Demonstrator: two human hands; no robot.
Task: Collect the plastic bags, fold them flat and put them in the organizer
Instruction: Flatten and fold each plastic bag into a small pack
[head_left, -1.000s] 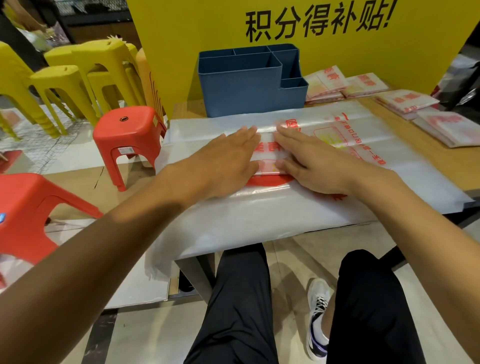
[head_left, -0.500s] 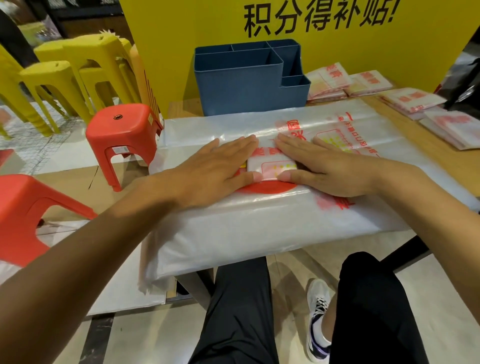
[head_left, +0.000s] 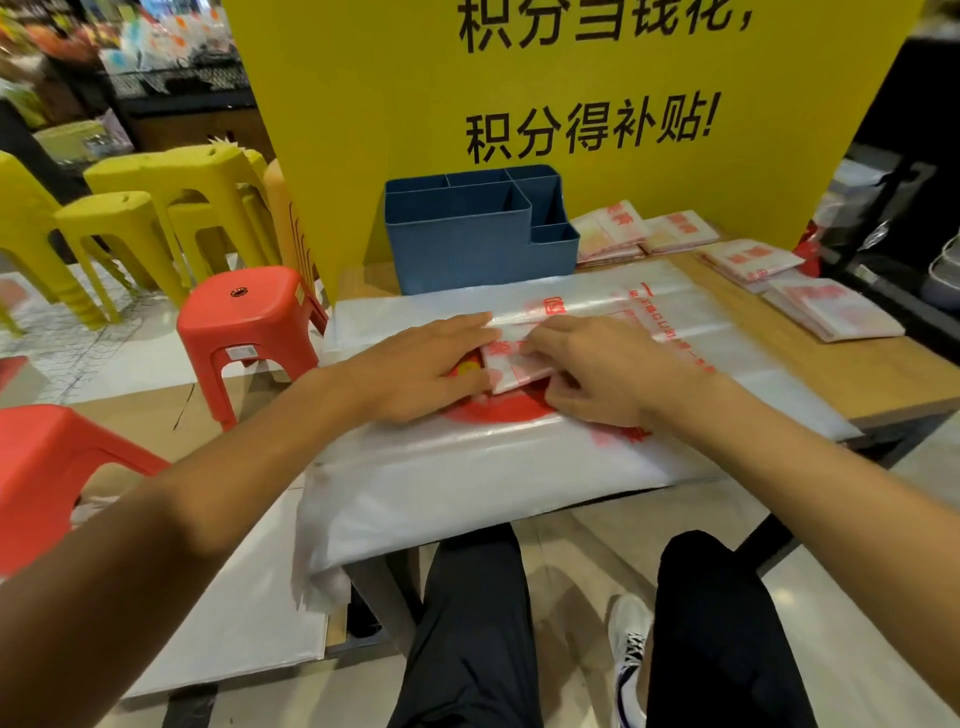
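Near the middle of the table (head_left: 883, 384), on the spread stack of flat plastic bags (head_left: 467, 467), I am watching the small folded bag (head_left: 511, 364) being finished: the left hand (head_left: 415, 374) is pressing it with straight fingers, while the right hand (head_left: 597, 374) is pinching its near edge. Next, I judge, it needs lifting whole into the blue organizer (head_left: 467, 244) at the far edge.

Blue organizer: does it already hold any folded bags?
No: the blue organizer shows only bare compartments, while folded bags lie beside it on the table.
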